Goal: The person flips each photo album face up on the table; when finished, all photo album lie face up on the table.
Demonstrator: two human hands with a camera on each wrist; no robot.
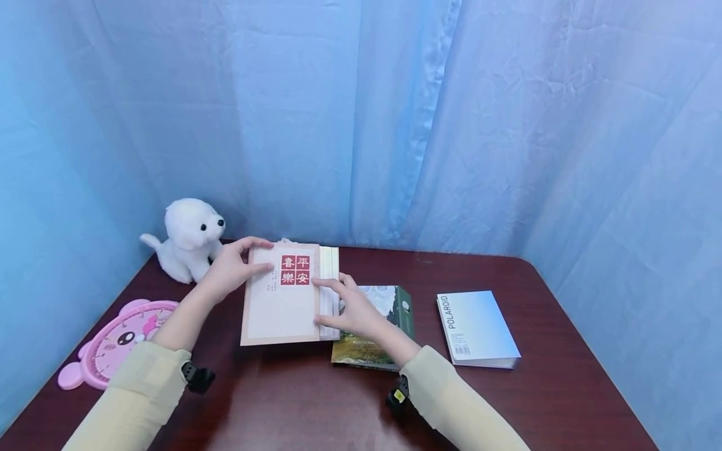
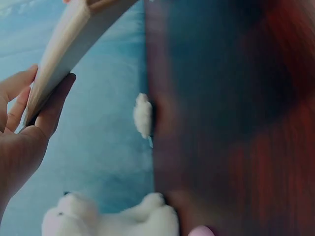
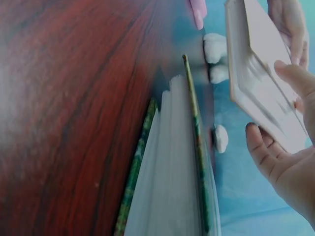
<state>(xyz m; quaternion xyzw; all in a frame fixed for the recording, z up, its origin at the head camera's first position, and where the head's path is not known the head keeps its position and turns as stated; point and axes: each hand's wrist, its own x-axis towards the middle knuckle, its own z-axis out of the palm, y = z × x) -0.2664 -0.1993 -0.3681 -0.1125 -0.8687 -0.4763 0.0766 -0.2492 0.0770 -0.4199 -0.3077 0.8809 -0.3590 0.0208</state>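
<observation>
A cream photo album [image 1: 282, 313] with a red four-square label of Chinese characters is held up over the table, tilted. My left hand [image 1: 234, 266] grips its left side, thumb on the front cover and fingers at the top edge. On the other side, my right hand [image 1: 355, 307] holds the album with two fingertips at the cover's right edge. White page edges stick out past the cover there. In the right wrist view, the cover stands slightly apart from the pages of the album [image 3: 268, 83], and the fingers of the right hand [image 3: 290, 162] reach beneath it.
A green landscape photo album [image 1: 366, 354] lies partly behind my right hand. Farther right rests a blue-white POLAROID album [image 1: 479, 326]. A white plush dog [image 1: 192, 241] sits at the back left, near a pink clock [image 1: 113, 344]. A small white fluffy thing [image 2: 142, 115] is at the back edge.
</observation>
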